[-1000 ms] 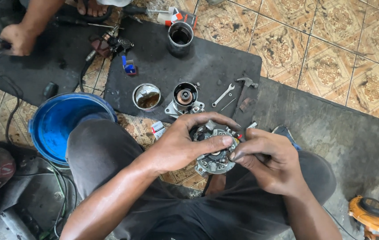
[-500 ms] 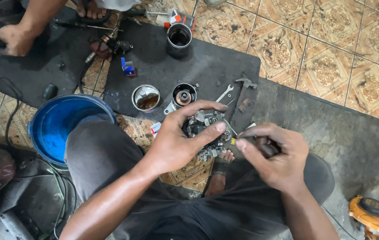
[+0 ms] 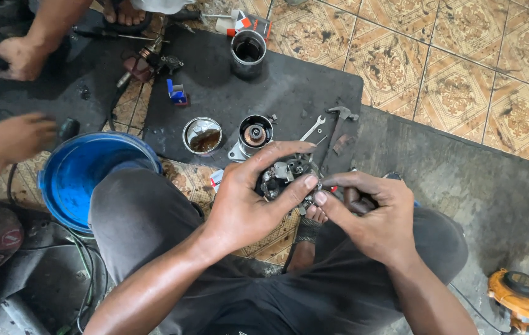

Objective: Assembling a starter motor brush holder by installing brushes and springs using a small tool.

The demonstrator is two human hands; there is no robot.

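Note:
My left hand [image 3: 253, 197] grips a round metal motor part [image 3: 286, 175] with small fittings on its face, held above my knees. My right hand [image 3: 370, 214] is closed around a dark tool handle, its fingertips pressed to the part's right edge. Just beyond on the black mat [image 3: 289, 87] stands a motor housing [image 3: 255, 133] with a copper core showing, and a wrench [image 3: 312, 129] and a small hammer [image 3: 340, 119] lie beside it.
A blue bucket [image 3: 81, 174] sits by my left knee. A small tin [image 3: 202, 135] and a tall metal cylinder [image 3: 247, 53] stand on the mat. Another person's hands [image 3: 16, 57] work at the upper left. An orange tool [image 3: 524, 298] lies at the lower right.
I have lifted the part slightly and turned it in my left hand. My right hand moved in to its right edge. Another person's hand came into view at the left.

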